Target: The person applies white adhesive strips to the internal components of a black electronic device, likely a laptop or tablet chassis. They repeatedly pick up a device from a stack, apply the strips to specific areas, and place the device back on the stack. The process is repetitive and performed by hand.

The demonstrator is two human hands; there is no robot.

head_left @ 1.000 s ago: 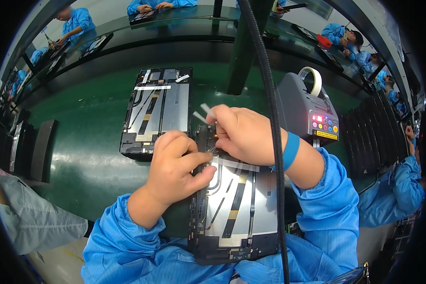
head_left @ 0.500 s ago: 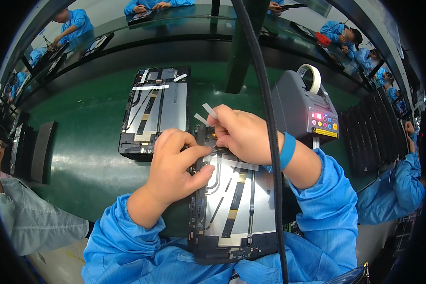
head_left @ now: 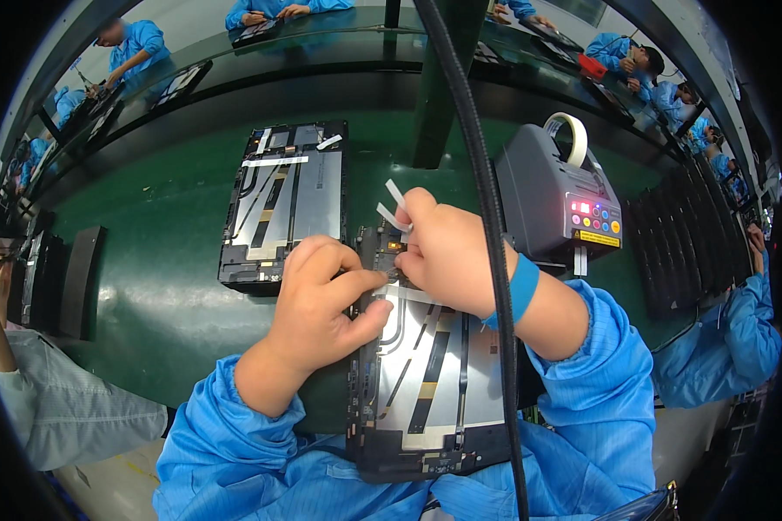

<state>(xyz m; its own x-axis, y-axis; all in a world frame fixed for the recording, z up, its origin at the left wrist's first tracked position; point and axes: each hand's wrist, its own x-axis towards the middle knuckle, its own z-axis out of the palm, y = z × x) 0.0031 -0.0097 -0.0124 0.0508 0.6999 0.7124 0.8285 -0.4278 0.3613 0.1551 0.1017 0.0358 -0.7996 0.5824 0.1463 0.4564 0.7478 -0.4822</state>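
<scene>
An opened tablet [head_left: 485, 382], with a silver inner plate, flat cables and a black frame, lies in front of me against my body. Above its upper left part is my left hand [head_left: 317, 295]; its index fingertip touches the board there and the thumb stays apart. Closed fingers of my right hand [head_left: 452, 256] pinch white tape strips [head_left: 395, 194], whose loose ends stick up past the tablet's top edge. Another white tape strip [head_left: 415, 295] lies across the silver plate, partly covered by the right hand. The right fingertips are close to the left index finger.
A second opened tablet [head_left: 326, 208] with tape pieces rests on the green table [head_left: 165, 286], left of centre. A grey tape dispenser [head_left: 539, 200] stands at right. A black cable [head_left: 480, 148] hangs across the view. Black panels [head_left: 682, 243] stand far right; co-workers sit around.
My right hand has shifted slightly right and down, and the strips' loose ends have moved right with it. My left hand has stayed nearly in place.
</scene>
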